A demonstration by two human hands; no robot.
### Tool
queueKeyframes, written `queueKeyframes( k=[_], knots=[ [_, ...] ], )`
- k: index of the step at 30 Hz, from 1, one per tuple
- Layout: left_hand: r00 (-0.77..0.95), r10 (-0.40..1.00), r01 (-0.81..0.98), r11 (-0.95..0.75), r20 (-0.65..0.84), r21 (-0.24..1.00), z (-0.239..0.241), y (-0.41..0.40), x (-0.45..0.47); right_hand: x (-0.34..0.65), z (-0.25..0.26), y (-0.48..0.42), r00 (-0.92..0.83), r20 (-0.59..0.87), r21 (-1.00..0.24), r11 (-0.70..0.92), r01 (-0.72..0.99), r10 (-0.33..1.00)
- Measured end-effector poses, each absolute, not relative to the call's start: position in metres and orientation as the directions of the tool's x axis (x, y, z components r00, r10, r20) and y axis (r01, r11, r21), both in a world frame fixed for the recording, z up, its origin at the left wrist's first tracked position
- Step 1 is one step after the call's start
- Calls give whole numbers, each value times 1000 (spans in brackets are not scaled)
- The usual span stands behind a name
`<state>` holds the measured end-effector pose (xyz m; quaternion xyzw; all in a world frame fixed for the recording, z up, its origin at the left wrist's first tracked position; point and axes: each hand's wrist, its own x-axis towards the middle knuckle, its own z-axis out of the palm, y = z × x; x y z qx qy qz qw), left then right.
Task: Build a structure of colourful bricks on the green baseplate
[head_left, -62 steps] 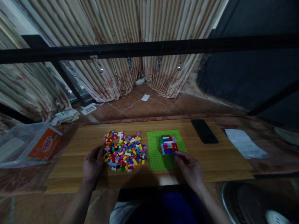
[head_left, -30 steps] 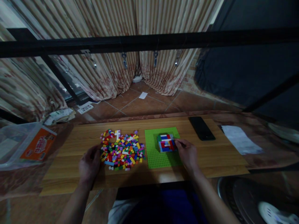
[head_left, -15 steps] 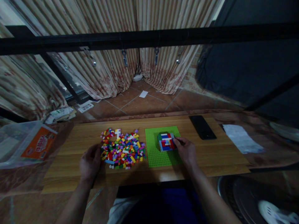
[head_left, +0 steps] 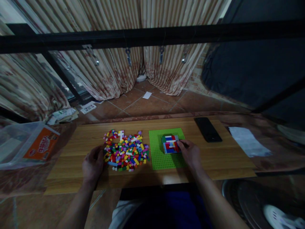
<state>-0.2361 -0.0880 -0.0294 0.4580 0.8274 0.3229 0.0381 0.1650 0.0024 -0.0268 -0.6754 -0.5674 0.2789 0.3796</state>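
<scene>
A pile of small coloured bricks (head_left: 125, 150) lies on the wooden table (head_left: 214, 159). To its right is a green baseplate (head_left: 162, 159) carrying a block built of red, blue and white bricks (head_left: 170, 143). My right hand (head_left: 189, 153) rests on the plate with its fingertips pressed against the block's right side. My left hand (head_left: 92, 164) lies at the pile's left edge, fingers curled loosely toward the bricks; whether it holds one is hidden.
A black phone (head_left: 207, 129) lies at the back right of the table, and a white sheet (head_left: 249, 141) further right. A clear plastic box with an orange label (head_left: 35, 144) sits at the left. A black bar (head_left: 152, 35) crosses overhead.
My right hand has moved from the block's near corner up to its right side and stays pressed there. My left hand has barely moved.
</scene>
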Motion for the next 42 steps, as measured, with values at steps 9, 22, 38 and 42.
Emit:
queueKeyframes(
  k=[9, 22, 38, 42],
  knots=[
    [-558, 784, 751, 338, 273, 567, -27, -88, -234, 167, -27, 6, 155, 59, -821, -40, 569, 986],
    [-538, 794, 748, 296, 282, 595, -29, -86, -237, 178, -11, -18, 359, 85, -956, -25, 291, 930],
    [-562, 785, 725, 316, 261, 611, -27, -89, -231, 92, -18, -86, -275, 130, -844, 252, 474, 953],
    [-567, 780, 727, 324, 264, 605, -30, -90, -233, 79, -18, -81, -317, 195, -756, 348, 554, 928]
  ],
)
